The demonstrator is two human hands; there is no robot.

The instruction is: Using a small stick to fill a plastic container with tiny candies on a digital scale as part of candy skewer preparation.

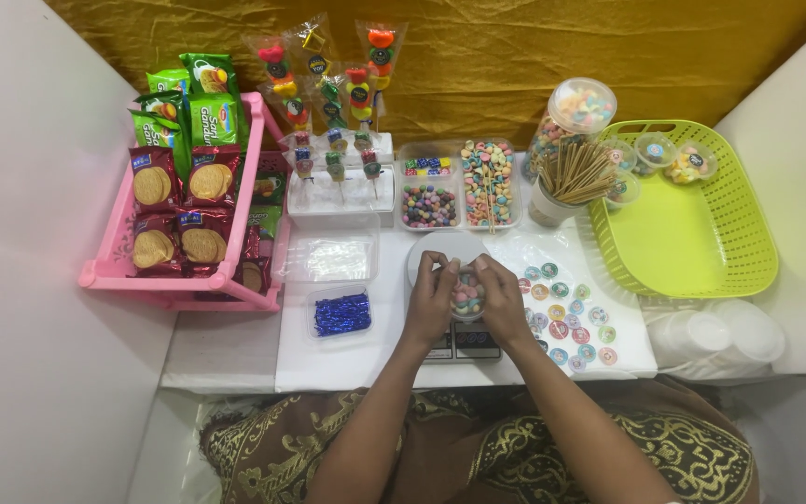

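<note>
Lap: patterned brown and gold cloth (478, 448) was seen nearest the camera, below the kitchen scale.
Kitchen scale: a small scale (454, 308) was set on the white table (235, 355), its round pan partly covered by both hands.
Candy cup: a small clear cup of pastel candies (466, 297) was held over the scale's pan, between the two hands.
Left hand: the left hand (431, 299) was curled at the cup's left side, fingers pinched together at its rim.
Right hand: the right hand (501, 301) was closed against the cup's right side, fingertips meeting those of the left above it.
Stickers: round coloured stickers (566, 317) were laid out on a sheet just right of the scale.
Blue ties: a clear box of blue twist ties (340, 314) was placed left of the scale.
Candy tray: compartments of coloured candies (459, 185) were set behind the scale.
Sticks: a cup of wooden skewers (573, 175) stood behind and right of the scale.
Green basket: a lime basket (692, 233) was seen well to the scale's right.
Pink rack: a pink rack (118, 266) of biscuit packets stood well to its left.
</note>
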